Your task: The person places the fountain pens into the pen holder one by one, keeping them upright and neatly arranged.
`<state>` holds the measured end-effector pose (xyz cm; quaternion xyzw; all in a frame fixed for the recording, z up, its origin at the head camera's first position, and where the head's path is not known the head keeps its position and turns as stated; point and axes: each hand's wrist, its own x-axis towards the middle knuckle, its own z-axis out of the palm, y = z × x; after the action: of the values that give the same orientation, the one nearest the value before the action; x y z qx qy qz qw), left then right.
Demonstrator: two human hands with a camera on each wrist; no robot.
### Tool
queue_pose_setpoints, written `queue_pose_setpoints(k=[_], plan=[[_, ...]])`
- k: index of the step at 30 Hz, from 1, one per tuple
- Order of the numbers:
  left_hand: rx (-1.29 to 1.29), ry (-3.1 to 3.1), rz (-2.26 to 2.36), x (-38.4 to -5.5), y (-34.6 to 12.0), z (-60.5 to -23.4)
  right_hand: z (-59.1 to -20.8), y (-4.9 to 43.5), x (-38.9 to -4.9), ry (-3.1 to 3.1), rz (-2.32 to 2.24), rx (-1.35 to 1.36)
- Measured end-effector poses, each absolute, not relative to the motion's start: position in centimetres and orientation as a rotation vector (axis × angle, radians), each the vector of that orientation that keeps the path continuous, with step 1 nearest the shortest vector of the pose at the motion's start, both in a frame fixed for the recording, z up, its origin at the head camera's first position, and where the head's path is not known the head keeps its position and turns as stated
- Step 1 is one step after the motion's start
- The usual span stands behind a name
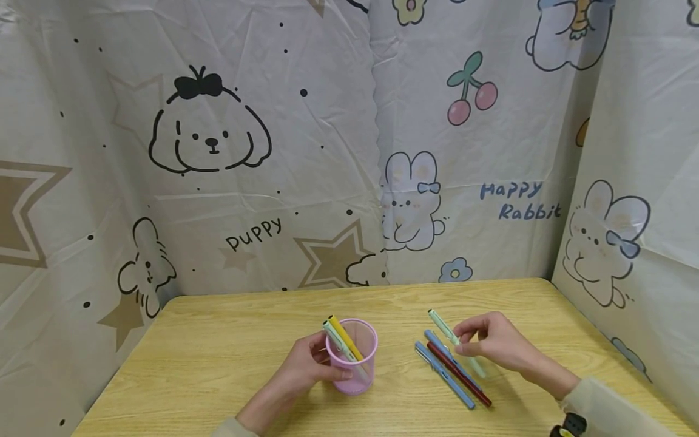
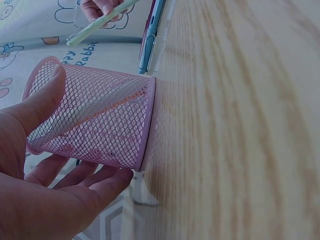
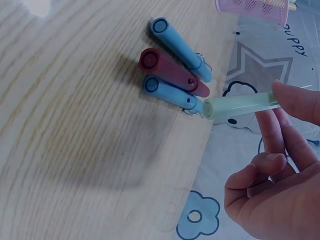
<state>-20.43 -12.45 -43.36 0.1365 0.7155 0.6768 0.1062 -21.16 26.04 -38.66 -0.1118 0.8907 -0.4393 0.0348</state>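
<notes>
My left hand [image 1: 300, 367] holds a pink mesh pen cup [image 1: 357, 386] upright on the table, thumb on one side and fingers round the other. Inside the cup lean a yellow pen [image 1: 349, 344] and a pale green pen [image 1: 337, 340]. Over to the right, my right hand [image 1: 497, 343] pinches another pale green pen [image 1: 443, 326] between thumb and fingers. That pen is raised off the table, as the right wrist view shows [image 3: 237, 105]. Below it lie a dark red pen [image 1: 459, 373], a blue pen [image 1: 445, 377] and a second blue pen [image 1: 435, 338], side by side.
The wood-grain table [image 1: 229, 352] ends at the back and sides against a hanging printed cloth [image 1: 327, 182]. A dark wristwatch [image 1: 570, 425] sits at the right sleeve. The loose pens lie to the right of the cup.
</notes>
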Motion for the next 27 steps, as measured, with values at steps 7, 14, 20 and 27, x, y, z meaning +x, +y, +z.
queue_pose_setpoints(k=[7, 14, 20, 27], plan=[[0.391, 2.125, 1.975, -20.4, -12.5, -43.3, -38.2, 25.3, -21.1, 2.725, -1.384, -0.357], [0.386, 2.12, 1.972, -20.4, -12.5, -43.3, -37.8, 24.4, -20.8, 2.698, -1.426, -0.378], [0.39, 2.122, 1.972, -20.4, -12.5, -43.3, -37.2, 23.1, -20.7, 2.694, -1.459, -0.409], [0.403, 2.119, 1.984, -20.4, -12.5, -43.3, -36.5, 21.6, -20.6, 2.683, -1.522, -0.434]])
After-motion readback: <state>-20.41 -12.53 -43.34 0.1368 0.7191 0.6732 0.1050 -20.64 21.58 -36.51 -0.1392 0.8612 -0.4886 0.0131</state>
